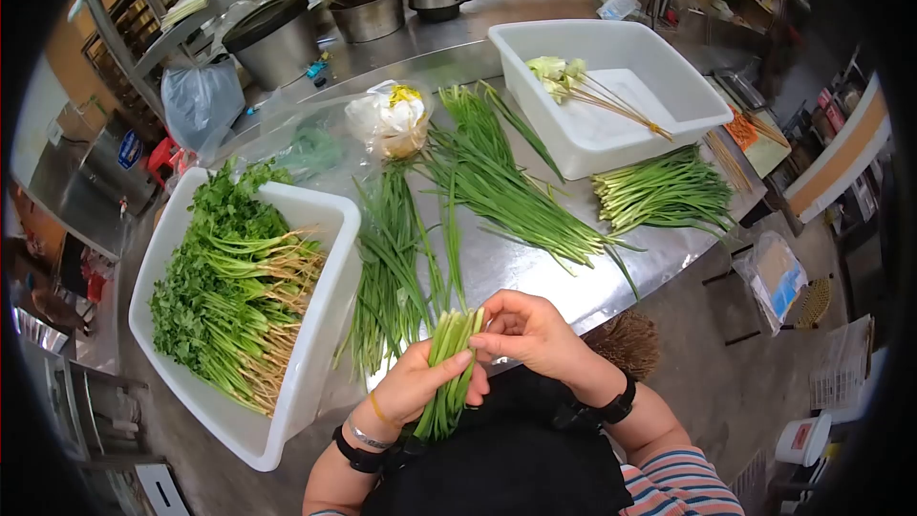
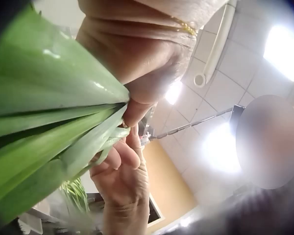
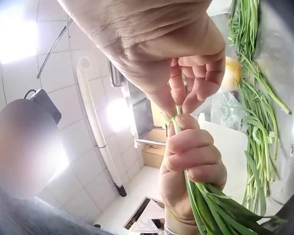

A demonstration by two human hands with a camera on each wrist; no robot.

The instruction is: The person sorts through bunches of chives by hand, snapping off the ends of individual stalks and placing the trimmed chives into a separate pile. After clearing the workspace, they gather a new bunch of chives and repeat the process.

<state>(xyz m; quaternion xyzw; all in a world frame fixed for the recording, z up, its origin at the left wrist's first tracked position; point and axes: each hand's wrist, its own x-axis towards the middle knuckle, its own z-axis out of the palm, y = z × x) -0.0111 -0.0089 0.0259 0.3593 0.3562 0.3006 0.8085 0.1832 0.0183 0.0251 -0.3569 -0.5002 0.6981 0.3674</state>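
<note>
A bunch of garlic chives [image 1: 445,399] stands upright close to the person's front, its pale cut ends uppermost. My left hand [image 1: 411,386] grips it round the stalks, the thumb lying across them just below the ends. At the top of the bunch my right hand [image 1: 537,336] pinches a stalk between thumb and fingertips, right beside the left thumb. In the right wrist view that pinched chive stalk [image 3: 178,111] shows between the two hands. Broad green leaves [image 2: 49,93] fill the left side of the left wrist view. Loose chives [image 1: 390,263] lie on the table just beyond the hands.
At left, a white tub [image 1: 342,229] holds rooted coriander [image 1: 224,272]. More chives [image 1: 516,205] cross the steel table [image 1: 564,298], with a neat pile [image 1: 659,193] at right. Behind it, another white tub [image 1: 573,148] holds skewered greens [image 1: 559,76]. Plastic bags [image 1: 387,119] lie at the back.
</note>
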